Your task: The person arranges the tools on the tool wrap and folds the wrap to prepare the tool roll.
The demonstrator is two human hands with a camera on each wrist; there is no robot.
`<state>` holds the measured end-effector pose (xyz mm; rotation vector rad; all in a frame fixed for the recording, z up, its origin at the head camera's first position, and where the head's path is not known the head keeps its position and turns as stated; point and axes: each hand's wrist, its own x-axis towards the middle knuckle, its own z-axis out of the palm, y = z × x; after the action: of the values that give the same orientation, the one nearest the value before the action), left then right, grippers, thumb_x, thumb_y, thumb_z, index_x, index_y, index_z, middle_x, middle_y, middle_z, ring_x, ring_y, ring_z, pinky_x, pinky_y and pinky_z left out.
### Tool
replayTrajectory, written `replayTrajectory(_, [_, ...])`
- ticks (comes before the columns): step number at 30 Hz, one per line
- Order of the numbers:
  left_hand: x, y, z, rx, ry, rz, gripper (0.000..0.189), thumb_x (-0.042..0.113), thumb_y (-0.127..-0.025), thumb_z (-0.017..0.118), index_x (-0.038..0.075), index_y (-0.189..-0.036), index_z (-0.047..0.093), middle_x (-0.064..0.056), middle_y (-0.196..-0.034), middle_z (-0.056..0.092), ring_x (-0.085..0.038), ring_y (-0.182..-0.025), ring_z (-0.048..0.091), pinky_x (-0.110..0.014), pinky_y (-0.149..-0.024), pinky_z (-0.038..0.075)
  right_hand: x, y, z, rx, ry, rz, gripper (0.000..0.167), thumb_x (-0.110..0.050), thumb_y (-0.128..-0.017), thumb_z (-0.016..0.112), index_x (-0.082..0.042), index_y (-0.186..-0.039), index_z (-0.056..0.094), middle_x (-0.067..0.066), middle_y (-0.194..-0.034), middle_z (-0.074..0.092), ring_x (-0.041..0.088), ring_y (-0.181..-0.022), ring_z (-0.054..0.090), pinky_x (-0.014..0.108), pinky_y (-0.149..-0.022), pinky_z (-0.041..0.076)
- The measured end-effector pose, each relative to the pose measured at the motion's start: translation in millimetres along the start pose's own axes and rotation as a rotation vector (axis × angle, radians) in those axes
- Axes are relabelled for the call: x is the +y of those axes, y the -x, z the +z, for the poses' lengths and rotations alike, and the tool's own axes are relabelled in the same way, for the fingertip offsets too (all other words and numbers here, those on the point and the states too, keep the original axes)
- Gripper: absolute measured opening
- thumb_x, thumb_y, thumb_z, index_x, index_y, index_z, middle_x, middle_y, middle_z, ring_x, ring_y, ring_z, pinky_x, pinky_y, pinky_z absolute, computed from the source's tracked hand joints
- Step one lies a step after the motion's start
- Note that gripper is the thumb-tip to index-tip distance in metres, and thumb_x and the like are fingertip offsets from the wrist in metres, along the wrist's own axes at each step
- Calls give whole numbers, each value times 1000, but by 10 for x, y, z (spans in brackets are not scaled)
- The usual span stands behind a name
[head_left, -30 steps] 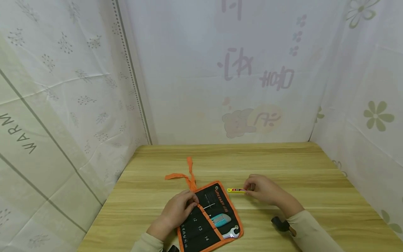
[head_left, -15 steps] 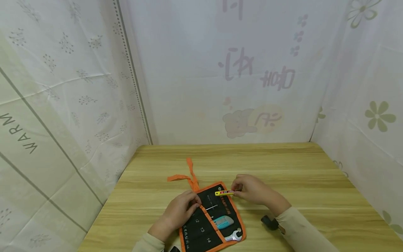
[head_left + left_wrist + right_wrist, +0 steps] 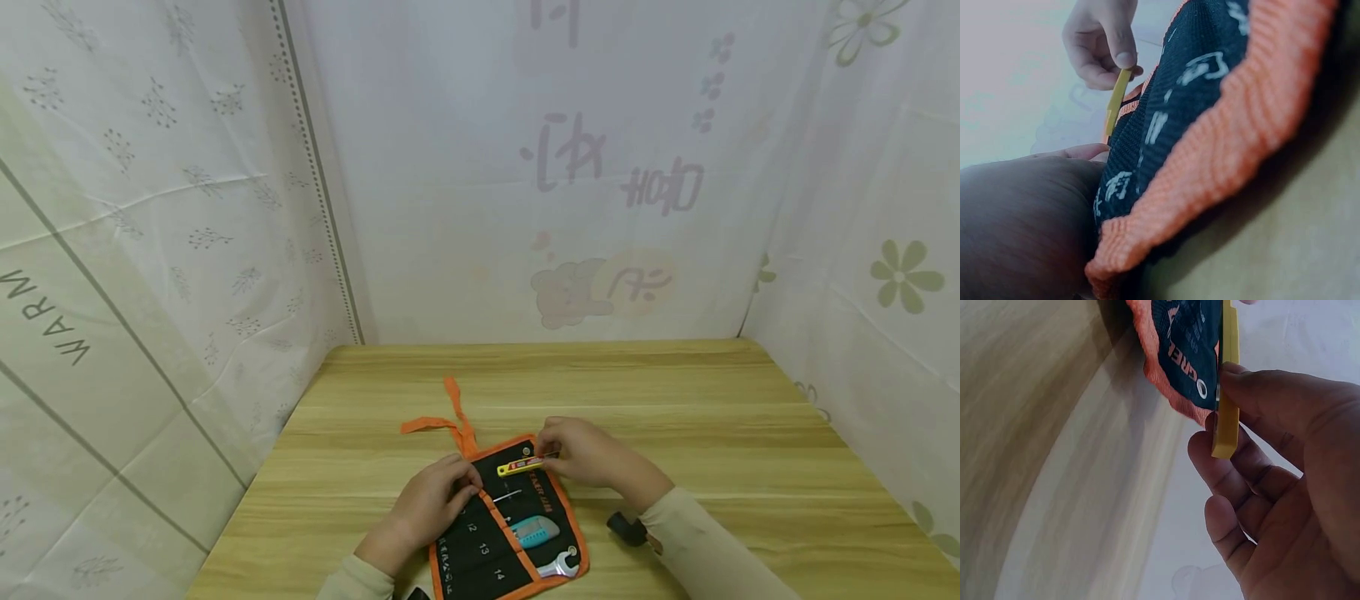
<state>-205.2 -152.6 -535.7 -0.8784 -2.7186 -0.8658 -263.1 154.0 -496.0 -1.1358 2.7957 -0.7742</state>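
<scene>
A black tool pouch (image 3: 468, 554) with orange edging and numbered pockets lies on the table, slightly slanted. My left hand (image 3: 427, 504) pinches the orange pocket edge at the pouch's upper left. Thumb and fingertips of my right hand (image 3: 581, 450) pinch a slim yellow box cutter (image 3: 516, 467) with a red label, held over the pouch's upper flap, its free end toward the left hand. In the right wrist view the box cutter (image 3: 1229, 419) sits between thumb and fingers. A thin metal shaft (image 3: 507, 495), a teal-handled cutter (image 3: 534, 531) and a wrench (image 3: 561, 565) stick out of the pockets.
Two orange tie straps (image 3: 455, 412) spread behind the pouch. The wood-grain table (image 3: 675, 392) is bordered by patterned fabric curtains (image 3: 480, 208). A black wrist device (image 3: 626, 529) hangs by the right sleeve.
My right hand has brought the box cutter leftward from beside the pouch to over its upper flap, its free end now tilting down. The left hand stays at the pocket edge.
</scene>
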Motion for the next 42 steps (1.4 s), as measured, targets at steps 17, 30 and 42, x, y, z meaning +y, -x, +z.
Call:
replayTrajectory(17, [11, -11, 5, 17, -32, 1, 15, 19, -100, 75, 32, -100, 68, 19, -99, 59, 1, -81, 54, -28, -75, 52, -107, -107, 93, -22, 42, -43, 7, -21, -94, 81, -27, -97, 77, -19, -93, 59, 1, -88, 59, 29, -80, 54])
replayTrajectory(30, [25, -17, -11, 12, -29, 6, 14, 19, -100, 75, 31, -99, 67, 18, -98, 59, 0, -81, 54, -29, -75, 52, -210, -165, 93, -64, -3, -80, 8, -17, -96, 79, -24, -100, 79, -14, -95, 61, 2, -88, 58, 27, -79, 53])
replayTrajectory(42, [9, 1, -2, 27, -34, 28, 14, 18, -99, 75, 30, -101, 68, 18, -96, 53, 0, -79, 52, -26, -73, 51, -236, -208, 142, -74, 18, -85, 7, -20, -97, 78, -25, -101, 80, -16, -94, 60, 2, -84, 55, 25, -75, 51])
